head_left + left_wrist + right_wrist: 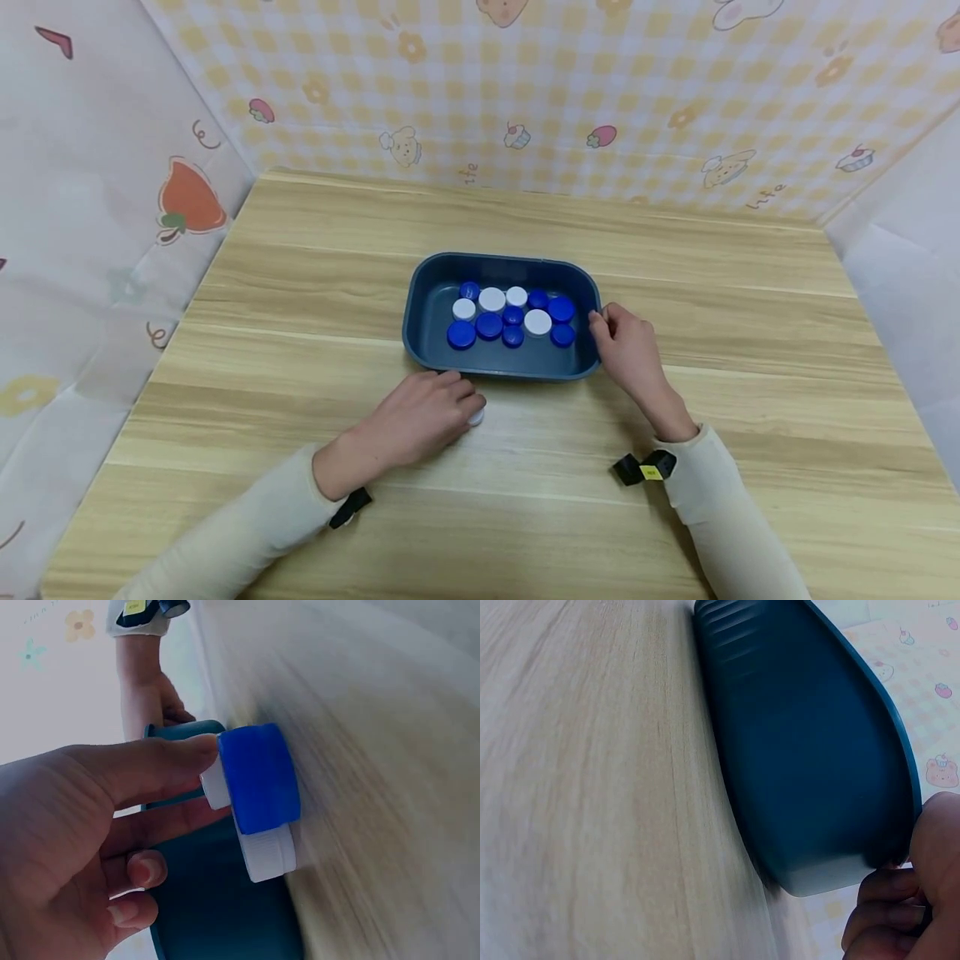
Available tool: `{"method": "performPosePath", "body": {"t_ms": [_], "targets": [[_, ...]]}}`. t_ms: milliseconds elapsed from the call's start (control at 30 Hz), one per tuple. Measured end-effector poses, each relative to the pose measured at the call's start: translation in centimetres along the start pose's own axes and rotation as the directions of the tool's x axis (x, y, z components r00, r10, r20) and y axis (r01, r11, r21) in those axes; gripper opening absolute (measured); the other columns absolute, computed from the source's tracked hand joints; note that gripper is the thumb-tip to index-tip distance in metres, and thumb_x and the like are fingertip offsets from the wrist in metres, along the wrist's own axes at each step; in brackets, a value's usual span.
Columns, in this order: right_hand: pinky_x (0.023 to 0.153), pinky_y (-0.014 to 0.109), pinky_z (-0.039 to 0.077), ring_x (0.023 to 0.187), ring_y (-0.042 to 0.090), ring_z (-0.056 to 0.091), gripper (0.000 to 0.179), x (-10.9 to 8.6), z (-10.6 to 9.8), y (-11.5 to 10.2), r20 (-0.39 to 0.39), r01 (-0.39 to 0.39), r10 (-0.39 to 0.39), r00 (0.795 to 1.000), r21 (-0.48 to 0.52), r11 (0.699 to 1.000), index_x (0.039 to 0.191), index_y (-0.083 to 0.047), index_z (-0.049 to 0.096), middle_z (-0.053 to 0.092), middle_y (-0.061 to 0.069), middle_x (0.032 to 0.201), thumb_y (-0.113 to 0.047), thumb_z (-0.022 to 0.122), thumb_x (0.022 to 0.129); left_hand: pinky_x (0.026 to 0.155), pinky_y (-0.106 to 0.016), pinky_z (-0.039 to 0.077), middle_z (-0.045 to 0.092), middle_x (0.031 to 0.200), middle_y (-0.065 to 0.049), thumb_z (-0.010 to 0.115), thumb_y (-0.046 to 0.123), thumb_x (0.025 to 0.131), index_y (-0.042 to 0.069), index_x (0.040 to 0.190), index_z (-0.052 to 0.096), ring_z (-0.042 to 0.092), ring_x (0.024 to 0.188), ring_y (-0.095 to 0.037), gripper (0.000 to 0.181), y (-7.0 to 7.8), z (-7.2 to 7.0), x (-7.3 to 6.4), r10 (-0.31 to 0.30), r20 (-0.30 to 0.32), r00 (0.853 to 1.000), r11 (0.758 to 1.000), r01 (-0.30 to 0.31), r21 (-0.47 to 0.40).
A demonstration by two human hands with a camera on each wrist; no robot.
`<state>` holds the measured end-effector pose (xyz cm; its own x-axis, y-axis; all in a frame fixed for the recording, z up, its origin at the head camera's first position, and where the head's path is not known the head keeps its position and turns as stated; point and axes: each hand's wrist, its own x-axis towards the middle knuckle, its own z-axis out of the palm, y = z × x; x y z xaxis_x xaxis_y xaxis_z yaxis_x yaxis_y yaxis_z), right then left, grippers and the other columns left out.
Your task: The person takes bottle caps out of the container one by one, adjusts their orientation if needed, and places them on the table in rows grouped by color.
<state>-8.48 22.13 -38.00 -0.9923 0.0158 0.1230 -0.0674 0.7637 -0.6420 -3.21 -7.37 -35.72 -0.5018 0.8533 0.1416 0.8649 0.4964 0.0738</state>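
In front of the tray's near side, my left hand (427,414) reaches low over the table. Its thumb and a finger pinch a small white bottle cap (215,784). Right against that cap is a blue bottle cap (261,780), with the thumb tip at its edge. Another white cap (268,853) shows beside the blue one. From above, the hand hides most of these; one white cap (477,417) peeks out by the fingertips. My right hand (628,346) grips the right end of the dark blue tray (502,367), thumb on the rim and fingers curled below it.
Inside the tray lie several blue caps (461,335) and several white caps (537,322), grouped toward the middle and right. The tray stands on a wood-grain table (570,517). A yellow checked wall covering (555,100) rises behind the table's far edge.
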Motion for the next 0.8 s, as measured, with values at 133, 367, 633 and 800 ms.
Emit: {"method": "performPosePath", "body": {"t_ms": [133,367,633,800], "targets": [[0.045,0.03,0.031,0.052,0.02,0.042,0.033,0.02,0.01,-0.02,0.004,-0.003,0.003,1.0,-0.003,1.0,0.07,-0.008,0.049,0.04,0.002,0.056,-0.023,0.049,0.099,0.056,-0.025,0.045,0.066,0.085,-0.001,0.066,0.018,0.089,0.012,0.093,0.069,0.056,0.072,-0.017,0.008,0.08,0.26,0.04,0.017,-0.014,1.0,0.997,-0.016,0.072],[0.045,0.03,0.03,0.052,0.02,0.042,0.033,0.03,0.0,-0.04,0.004,-0.006,0.006,1.0,-0.001,1.0,0.07,-0.008,0.049,0.04,0.002,0.057,-0.024,0.049,0.099,0.053,-0.024,0.042,0.064,0.082,0.0,0.064,0.011,0.088,0.013,0.089,0.067,0.055,0.07,-0.016,0.003,0.29,0.45,0.23,0.029,0.016,0.999,0.99,-0.031,0.136],[0.045,0.029,0.03,0.052,0.02,0.041,0.033,-0.02,0.04,0.0,0.01,-0.011,0.011,1.0,0.002,1.0,0.071,-0.008,0.049,0.04,0.002,0.057,-0.024,0.048,0.099,0.051,-0.023,0.039,0.063,0.08,-0.001,0.066,0.005,0.084,0.011,0.089,0.066,0.053,0.069,-0.017,0.009,0.42,0.45,0.3,0.009,0.049,0.999,0.986,-0.017,0.168],[0.045,0.029,0.03,0.052,0.02,0.041,0.033,-0.02,0.0,-0.03,0.011,-0.014,0.014,1.0,0.004,1.0,0.071,-0.008,0.049,0.04,0.002,0.057,-0.024,0.048,0.1,0.051,-0.024,0.039,0.063,0.081,-0.001,0.066,0.004,0.084,0.011,0.089,0.066,0.053,0.069,-0.017,0.009,0.4,0.55,0.27,0.002,0.06,0.998,0.986,-0.011,0.164]]}}
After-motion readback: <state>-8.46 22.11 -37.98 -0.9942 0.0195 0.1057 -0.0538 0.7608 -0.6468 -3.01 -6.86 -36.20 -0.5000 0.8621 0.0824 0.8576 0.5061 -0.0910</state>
